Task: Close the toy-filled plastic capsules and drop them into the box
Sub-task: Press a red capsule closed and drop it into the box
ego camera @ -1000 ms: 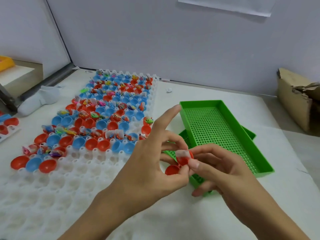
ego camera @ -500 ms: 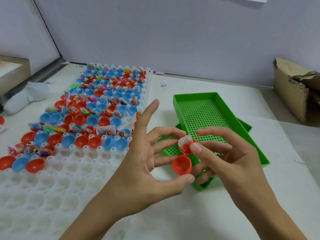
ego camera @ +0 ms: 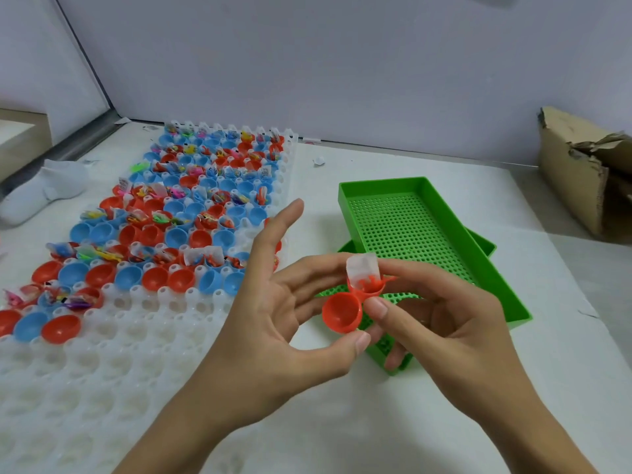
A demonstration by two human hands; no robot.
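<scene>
Capsule (ego camera: 355,299), red and hinged open, pinched between left hand (ego camera: 273,323) and right hand (ego camera: 444,323) over the green box's (ego camera: 485,268) near end, empty half toward the left thumb.

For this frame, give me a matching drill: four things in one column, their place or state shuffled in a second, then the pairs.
Things
1. red capsule
2. green perforated tray
3. cardboard box
4. white sock

Places or states
A. at the far right edge, torn open
B. left of the white holder tray
C. open, held between left hand and right hand
D. empty, stacked askew on another green tray

Pairs: 1-C, 2-D, 3-A, 4-B
</scene>
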